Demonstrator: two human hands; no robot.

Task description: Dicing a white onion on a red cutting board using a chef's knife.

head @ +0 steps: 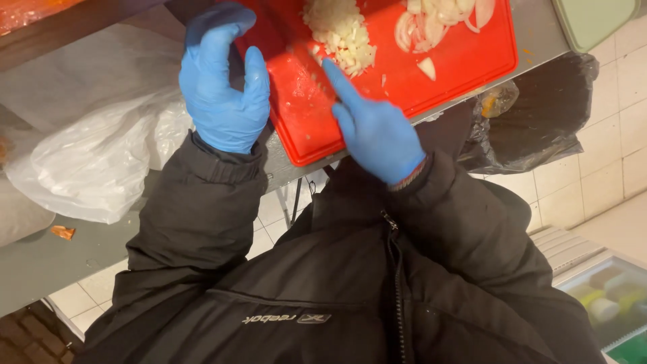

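Note:
A red cutting board (465, 61) lies on a grey metal counter (40, 263) in front of me. A pile of diced white onion (340, 30) sits on it, with sliced onion pieces (438, 20) further right. My left hand (222, 91), in a blue glove, is cupped against the board's left edge with fingers curled and thumb apart, holding nothing. My right hand (377, 131), also gloved in blue, rests on the board's near edge. Its index finger stretches out to the diced onion pile. No knife is visible.
A crumpled white plastic bag (87, 162) lies on the counter at left. A black bag (546, 111) hangs off the counter at right. A pale green container (593, 20) stands at top right. Below are floor tiles and a clear-lidded box (606, 300).

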